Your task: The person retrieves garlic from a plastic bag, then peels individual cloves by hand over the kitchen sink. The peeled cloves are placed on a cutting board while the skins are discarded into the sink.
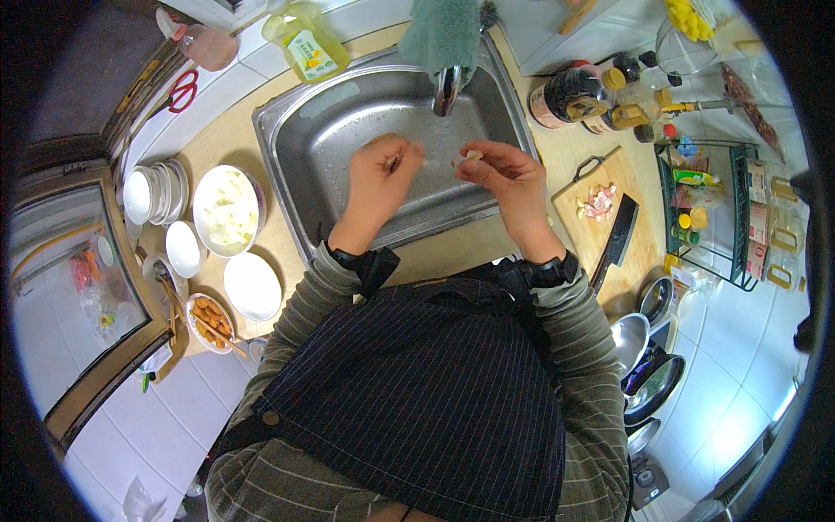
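Both hands are raised over a stainless steel sink (391, 130) with water drops on its floor. My right hand (505, 173) pinches a small pale piece, apparently a garlic clove (474, 155), between thumb and fingers. Beside it, my left hand (385, 173) has curled fingers blurred by motion, and whether anything sits between them cannot be made out. A gap separates the two hands. Just beyond them, the metal faucet (447, 91) points down into the basin, with a green towel (437, 32) draped over it.
To the right, a wooden cutting board (629, 261) bears chopped pinkish pieces (597, 202) and a cleaver (616, 238). Sauce bottles (574, 94) stand behind it. Left of the sink are a bowl of pale cut vegetable (228, 212), a white bowl (253, 287) and stacked dishes (156, 192). Dish soap (310, 52) stands behind.
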Demonstrator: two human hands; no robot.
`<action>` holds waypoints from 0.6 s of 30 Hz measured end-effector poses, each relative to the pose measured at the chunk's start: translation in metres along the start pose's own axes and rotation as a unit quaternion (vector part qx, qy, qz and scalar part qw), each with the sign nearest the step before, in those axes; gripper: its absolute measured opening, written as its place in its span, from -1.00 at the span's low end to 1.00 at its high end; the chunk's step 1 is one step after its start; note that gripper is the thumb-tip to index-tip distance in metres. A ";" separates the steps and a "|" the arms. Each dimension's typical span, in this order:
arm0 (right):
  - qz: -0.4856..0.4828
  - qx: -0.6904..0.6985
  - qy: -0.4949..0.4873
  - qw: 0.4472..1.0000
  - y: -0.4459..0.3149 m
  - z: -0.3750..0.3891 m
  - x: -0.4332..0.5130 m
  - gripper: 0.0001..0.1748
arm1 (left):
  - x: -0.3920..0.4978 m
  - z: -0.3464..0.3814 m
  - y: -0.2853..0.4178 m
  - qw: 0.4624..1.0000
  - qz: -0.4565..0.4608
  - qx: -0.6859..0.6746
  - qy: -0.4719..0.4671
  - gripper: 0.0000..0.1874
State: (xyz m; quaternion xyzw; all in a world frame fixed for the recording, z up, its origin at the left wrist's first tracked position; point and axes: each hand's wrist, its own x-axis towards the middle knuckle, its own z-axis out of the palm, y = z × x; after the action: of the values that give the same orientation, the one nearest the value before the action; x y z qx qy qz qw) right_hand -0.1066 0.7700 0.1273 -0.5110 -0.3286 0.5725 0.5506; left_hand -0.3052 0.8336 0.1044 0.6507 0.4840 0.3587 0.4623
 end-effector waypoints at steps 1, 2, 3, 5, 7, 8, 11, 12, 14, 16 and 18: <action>-0.011 -0.022 -0.002 1.000 0.000 0.000 0.000 -0.77 | 0.000 0.000 0.003 0.999 0.045 0.025 0.017 -0.95; -0.021 -0.046 0.001 0.999 0.001 0.000 0.000 -0.77 | 0.000 0.001 0.006 0.996 0.056 0.059 0.030 -0.94; -0.039 -0.067 0.000 0.997 0.002 0.000 0.000 -0.77 | -0.001 0.003 0.010 0.992 0.068 0.093 0.042 -0.92; -0.065 -0.112 0.010 0.992 0.004 0.001 0.001 -0.75 | -0.003 0.005 0.018 0.989 0.120 0.078 0.030 -0.88; -0.099 -0.139 0.018 0.985 0.007 0.002 0.002 -0.74 | -0.005 0.008 0.025 0.985 0.157 0.073 0.020 -0.83; -0.117 -0.146 0.022 0.982 0.008 0.003 0.001 -0.74 | -0.005 0.011 0.027 0.983 0.169 0.076 0.016 -0.80; -0.147 -0.177 0.032 0.973 0.009 0.004 0.000 -0.73 | -0.005 0.013 0.029 0.975 0.205 0.087 0.012 -0.76; -0.154 -0.189 0.034 0.969 0.009 0.004 0.000 -0.73 | -0.005 0.014 0.029 0.973 0.214 0.090 0.011 -0.75; -0.161 -0.220 0.030 0.962 0.007 0.003 -0.001 -0.74 | -0.004 0.015 0.030 0.968 0.234 0.090 0.015 -0.80; -0.184 -0.267 0.024 0.946 0.005 0.003 -0.003 -0.75 | -0.004 0.017 0.031 0.966 0.244 0.089 0.013 -0.85; -0.227 -0.327 0.018 0.917 0.003 0.003 -0.005 -0.77 | -0.004 0.019 0.032 0.964 0.250 0.089 0.000 -0.87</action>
State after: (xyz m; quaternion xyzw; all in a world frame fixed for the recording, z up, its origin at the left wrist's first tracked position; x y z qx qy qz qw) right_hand -0.1109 0.7655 0.1264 -0.5847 -0.5944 0.2835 0.4737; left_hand -0.2798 0.8213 0.1290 0.7897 0.3358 0.4179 0.2982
